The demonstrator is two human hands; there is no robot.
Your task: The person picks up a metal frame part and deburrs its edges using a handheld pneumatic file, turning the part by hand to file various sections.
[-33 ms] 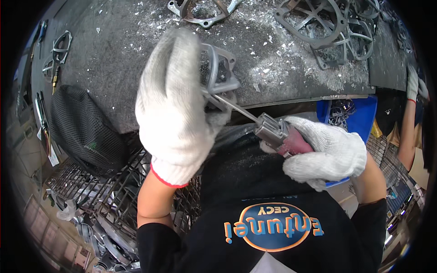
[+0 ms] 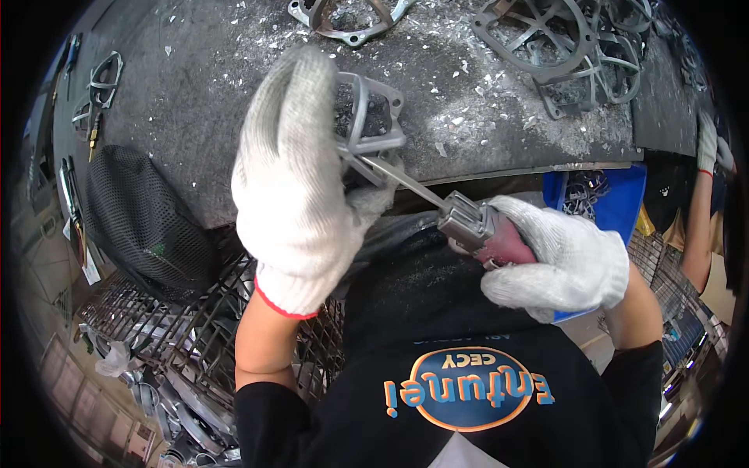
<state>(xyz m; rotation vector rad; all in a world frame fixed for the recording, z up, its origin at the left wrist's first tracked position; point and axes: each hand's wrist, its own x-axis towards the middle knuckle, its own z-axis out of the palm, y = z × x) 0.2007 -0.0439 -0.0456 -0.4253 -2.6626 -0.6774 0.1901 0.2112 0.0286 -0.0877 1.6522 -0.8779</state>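
Note:
My left hand (image 2: 292,179), in a white knit glove with a red cuff, is closed on an open grey metal frame (image 2: 378,142) at the near edge of the workbench. Its fingers and palm hide the frame's left part. My right hand (image 2: 573,253), gloved in white too, wraps round the pinkish-red grip of a file tool (image 2: 468,222) with a metal block head. From that head a long, thin bar (image 2: 406,181) slants up and left, its tip at the frame's lower edge beside my left hand. Whether the tip touches the metal cannot be made out.
Grey chips and dust litter the dark bench (image 2: 203,70). More metal frames (image 2: 562,58) are piled at the far right, another (image 2: 355,31) straight ahead. A black mesh bag (image 2: 148,222) sits left, a blue bin (image 2: 624,203) right. Another person's gloved hand (image 2: 706,144) is at the right rim.
The metal frame and my left hand have shifted slightly left, and the frame has turned a little. My right hand and the file tool have hardly moved.

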